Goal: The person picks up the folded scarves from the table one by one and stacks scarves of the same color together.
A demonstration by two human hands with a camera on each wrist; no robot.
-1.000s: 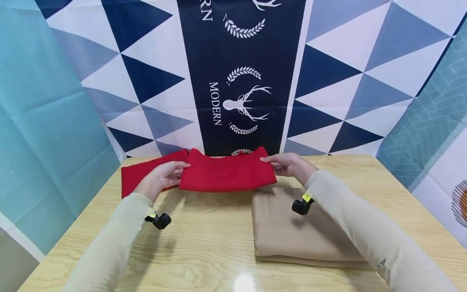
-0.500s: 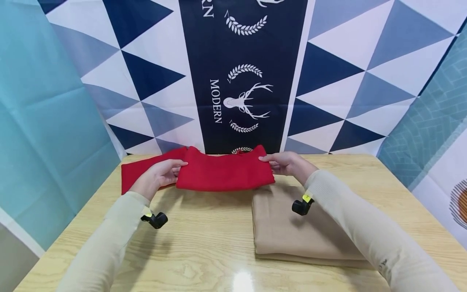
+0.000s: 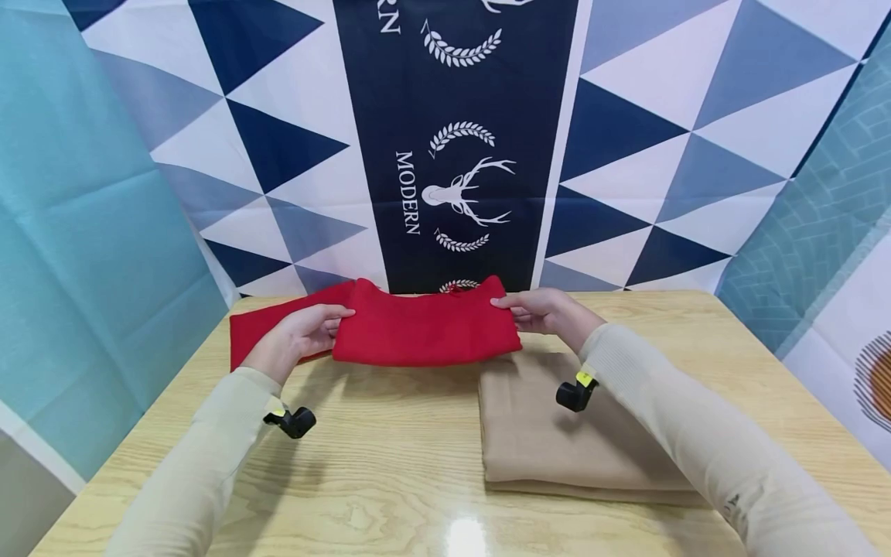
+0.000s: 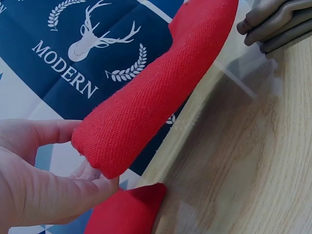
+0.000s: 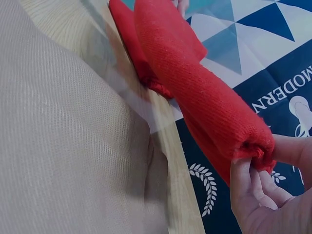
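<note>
Barely shifted since a second ago: red cloth (image 3: 426, 333) lifted over far table (image 3: 390, 456) edge, left hand (image 3: 295, 340) and right hand (image 3: 546, 312) pinching its ends; beige cloth (image 3: 557, 433) lies near right

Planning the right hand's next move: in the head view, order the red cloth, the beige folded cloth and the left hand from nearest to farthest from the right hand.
1. red cloth: pinched by the right hand at its right end.
2. beige folded cloth: on the table just below that hand.
3. left hand: at the cloth's far left end.

Beige cloth (image 3: 557, 433), wood table (image 3: 390, 464), backdrop (image 3: 452, 155).
</note>
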